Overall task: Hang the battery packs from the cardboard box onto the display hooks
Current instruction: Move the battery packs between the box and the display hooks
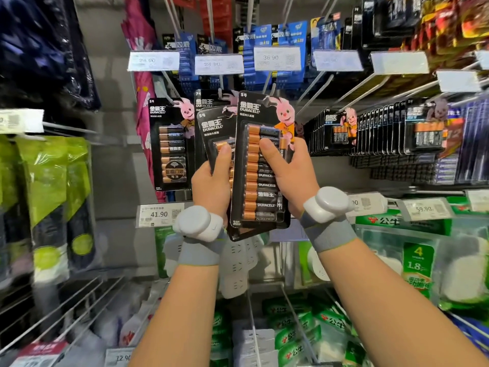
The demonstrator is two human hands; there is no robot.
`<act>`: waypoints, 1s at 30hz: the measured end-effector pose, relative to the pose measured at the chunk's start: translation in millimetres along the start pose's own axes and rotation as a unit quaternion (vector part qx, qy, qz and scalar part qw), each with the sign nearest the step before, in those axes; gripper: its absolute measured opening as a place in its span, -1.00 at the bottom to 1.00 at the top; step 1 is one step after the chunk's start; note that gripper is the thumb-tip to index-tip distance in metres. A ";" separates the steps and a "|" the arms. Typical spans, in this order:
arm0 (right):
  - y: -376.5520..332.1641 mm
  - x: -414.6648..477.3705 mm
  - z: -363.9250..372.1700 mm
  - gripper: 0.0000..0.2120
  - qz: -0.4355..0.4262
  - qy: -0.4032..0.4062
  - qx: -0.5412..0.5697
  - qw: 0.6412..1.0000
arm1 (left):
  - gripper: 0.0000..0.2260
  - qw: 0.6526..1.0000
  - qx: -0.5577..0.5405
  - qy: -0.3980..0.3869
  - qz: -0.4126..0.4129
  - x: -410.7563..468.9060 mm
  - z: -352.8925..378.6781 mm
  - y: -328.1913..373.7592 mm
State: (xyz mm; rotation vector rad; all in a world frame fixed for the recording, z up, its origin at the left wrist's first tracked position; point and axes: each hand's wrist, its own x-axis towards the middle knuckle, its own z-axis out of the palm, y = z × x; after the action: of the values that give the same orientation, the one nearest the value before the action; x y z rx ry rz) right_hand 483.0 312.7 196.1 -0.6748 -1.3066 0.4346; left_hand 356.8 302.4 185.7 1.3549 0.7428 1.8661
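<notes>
The big battery pack [260, 186] stood upright just below the display hooks [316, 93], pinched in the right hand [293, 176], thumb in front, fingers curled behind. The left hand [211, 186] gripped a second pack [214, 128] just behind it. Another pack [170, 144] hung left, under price tags [219, 64].

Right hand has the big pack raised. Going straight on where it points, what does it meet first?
Probably the display hook just above: the battery pack in the right hand would reach its tip first, though depth is hard to judge.
</notes>
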 end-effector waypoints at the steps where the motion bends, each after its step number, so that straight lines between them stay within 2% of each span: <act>1: 0.0 1.6 -0.8 -0.48 0.003 0.002 0.006 1.000 | -0.76 1.000 -0.005 0.005 -0.002 0.5 -0.6 0.7; 9: -4.1 19.9 -5.0 -0.38 0.009 -0.010 0.033 0.999 | -0.78 1.000 -0.021 -0.007 -0.001 11.7 -4.0 4.2; 15: -10.4 27.6 -8.5 -0.39 0.010 -0.014 0.022 1.000 | -0.74 1.000 0.003 0.010 0.016 16.2 -2.3 6.7; 19: -16.7 39.1 -16.8 -0.29 0.005 -0.013 0.005 1.000 | -0.77 0.999 0.013 0.014 0.026 20.4 -6.0 6.4; 23: -17.9 53.9 -25.2 -0.54 0.008 -0.009 0.021 1.000 | -0.76 0.998 0.032 0.035 0.048 23.5 -11.8 8.3; 24: -19.0 57.1 -25.9 -0.55 0.011 -0.011 0.020 1.000 | -0.77 0.997 0.036 0.046 0.052 24.9 -13.7 9.4; 27: -15.1 66.4 -25.5 -0.36 0.017 -0.020 0.002 1.000 | -0.73 0.996 0.030 0.063 0.052 26.6 -20.6 10.3; 30: -8.0 72.7 -21.9 -0.33 0.020 -0.032 -0.005 0.999 | -0.61 0.997 0.032 0.064 0.043 29.1 -25.4 9.9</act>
State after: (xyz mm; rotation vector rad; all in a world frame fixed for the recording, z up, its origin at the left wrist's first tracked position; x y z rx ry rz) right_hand 519.9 349.1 252.2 -0.7024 -1.3589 0.4864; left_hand 324.5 318.9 202.2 1.3347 0.8271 2.0273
